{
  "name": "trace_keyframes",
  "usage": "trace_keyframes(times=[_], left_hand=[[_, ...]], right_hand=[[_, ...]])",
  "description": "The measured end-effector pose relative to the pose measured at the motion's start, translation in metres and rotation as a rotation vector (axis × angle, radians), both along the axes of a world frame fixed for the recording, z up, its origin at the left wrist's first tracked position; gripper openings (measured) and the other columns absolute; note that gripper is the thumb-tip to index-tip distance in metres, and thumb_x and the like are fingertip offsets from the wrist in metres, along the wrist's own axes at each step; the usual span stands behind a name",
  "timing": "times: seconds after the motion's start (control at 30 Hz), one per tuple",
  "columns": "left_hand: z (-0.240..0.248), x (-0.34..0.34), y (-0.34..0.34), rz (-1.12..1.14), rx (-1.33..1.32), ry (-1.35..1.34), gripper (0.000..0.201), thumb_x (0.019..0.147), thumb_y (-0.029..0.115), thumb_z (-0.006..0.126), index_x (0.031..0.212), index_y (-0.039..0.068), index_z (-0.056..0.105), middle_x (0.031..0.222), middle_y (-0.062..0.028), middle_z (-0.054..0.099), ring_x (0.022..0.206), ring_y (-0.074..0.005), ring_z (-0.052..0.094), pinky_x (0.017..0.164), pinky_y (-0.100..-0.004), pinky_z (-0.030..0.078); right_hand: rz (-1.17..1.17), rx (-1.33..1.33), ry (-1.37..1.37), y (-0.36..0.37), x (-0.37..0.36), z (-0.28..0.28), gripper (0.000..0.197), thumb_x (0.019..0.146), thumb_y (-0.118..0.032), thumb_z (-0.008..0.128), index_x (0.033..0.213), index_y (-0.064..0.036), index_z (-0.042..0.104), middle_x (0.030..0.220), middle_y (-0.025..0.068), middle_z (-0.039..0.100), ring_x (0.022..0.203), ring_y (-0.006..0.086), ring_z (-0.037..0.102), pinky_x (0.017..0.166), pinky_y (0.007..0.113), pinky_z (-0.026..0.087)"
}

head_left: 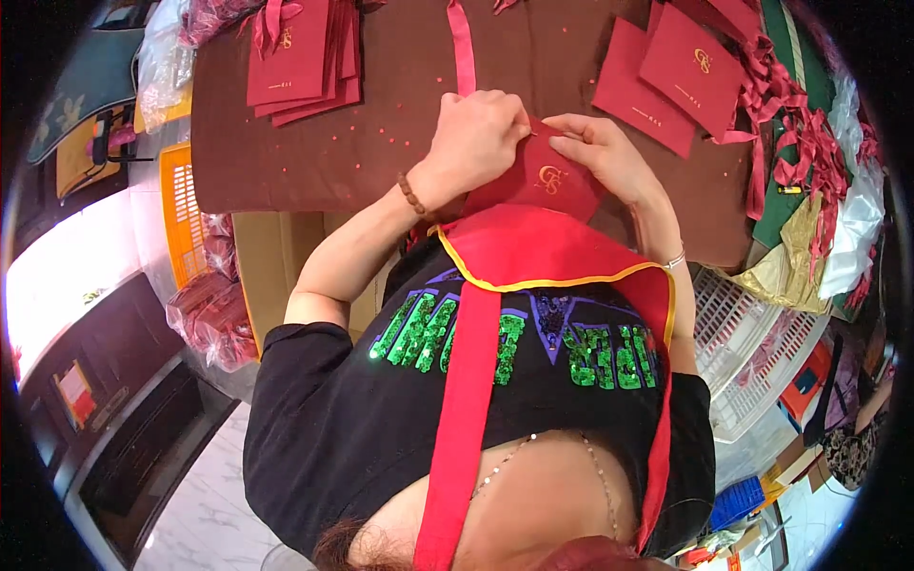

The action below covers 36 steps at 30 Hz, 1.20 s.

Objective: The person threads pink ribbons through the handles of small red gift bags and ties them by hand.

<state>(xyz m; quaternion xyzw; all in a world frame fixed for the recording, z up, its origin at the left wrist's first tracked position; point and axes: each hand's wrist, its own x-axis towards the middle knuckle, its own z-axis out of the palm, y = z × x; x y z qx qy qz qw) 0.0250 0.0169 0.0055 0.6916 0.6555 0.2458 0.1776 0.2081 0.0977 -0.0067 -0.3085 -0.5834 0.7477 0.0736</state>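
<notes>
A flat dark-red paper gift bag (550, 179) with a gold emblem lies at the near edge of the table, in front of my chest. My left hand (476, 138) is closed at its upper left edge, fingers curled in a pinch. A pink-red ribbon (462, 48) runs from beneath this hand toward the far side; its end at the fingers is hidden. My right hand (605, 157) grips the bag's upper right edge, thumb on the front face and fingers bent over the top.
Similar bags lie stacked at the far left (290, 57) and far right (690, 71). Loose ribbons (804, 152) heap beside the right stack. Small red dots litter the brown tablecloth (400, 171). An orange crate (178, 205) stands left, a white basket (752, 352) right. I wear a red apron (533, 247).
</notes>
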Motion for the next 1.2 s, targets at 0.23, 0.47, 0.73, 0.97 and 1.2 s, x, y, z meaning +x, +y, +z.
trace_keyframes(times=[0.23, 0.47, 0.73, 0.97, 1.2], left_hand=[[0.001, 0.017, -0.005, -0.079, 0.381, 0.383, 0.007, 0.067, 0.01, 0.058, 0.073, 0.008, 0.054, 0.071, -0.005, 0.053, 0.071, -0.0227, 0.052, 0.068, -0.0392, 0.035], [0.004, 0.007, -0.005, -0.087, 0.24, 0.152, 0.007, 0.072, 0.015, 0.062, 0.075, 0.01, 0.058, 0.075, -0.0041, 0.054, 0.077, -0.0213, 0.054, 0.074, -0.0388, 0.035], [0.014, -0.033, 0.033, -0.331, -0.358, -0.366, 0.018, 0.082, 0.019, 0.058, 0.082, 0.002, 0.064, 0.098, -0.0103, 0.06, 0.087, -0.0207, 0.056, 0.079, -0.029, 0.043], [0.007, -0.045, 0.076, -0.795, -0.769, -0.542, 0.021, 0.076, 0.016, 0.052, 0.073, -0.004, 0.056, 0.06, 0.003, 0.039, 0.06, -0.008, 0.034, 0.056, -0.0258, 0.031], [0.032, -0.031, 0.09, -0.873, -1.141, -0.273, 0.028, 0.073, 0.016, 0.058, 0.087, -0.008, 0.06, 0.078, -0.0017, 0.055, 0.074, -0.0104, 0.047, 0.069, -0.0262, 0.039]], right_hand=[[-0.031, 0.03, -0.049, -0.002, 0.0, 0.004, 0.033, 0.087, -0.01, 0.053, 0.115, 0.0061, 0.055, 0.105, 0.0106, 0.063, 0.096, 0.0129, 0.058, 0.085, 0.026, 0.045], [0.0, 0.161, -0.031, -0.003, 0.0, 0.002, 0.029, 0.087, -0.011, 0.054, 0.112, 0.0036, 0.055, 0.101, 0.0076, 0.063, 0.094, 0.0119, 0.057, 0.082, 0.025, 0.045], [-0.034, 0.635, -0.167, -0.021, -0.008, 0.034, 0.021, 0.082, -0.013, 0.062, 0.099, -0.0022, 0.054, 0.083, 0.0158, 0.065, 0.076, 0.0263, 0.064, 0.068, 0.032, 0.048], [0.023, 0.88, -0.13, -0.029, -0.011, 0.037, 0.017, 0.084, -0.015, 0.061, 0.096, -0.0045, 0.055, 0.084, 0.0155, 0.064, 0.079, 0.0321, 0.063, 0.067, 0.038, 0.048], [0.054, 0.927, -0.137, -0.034, -0.01, 0.047, 0.016, 0.083, -0.015, 0.061, 0.095, -0.0069, 0.056, 0.083, 0.0145, 0.063, 0.079, 0.0326, 0.061, 0.068, 0.04, 0.047]])
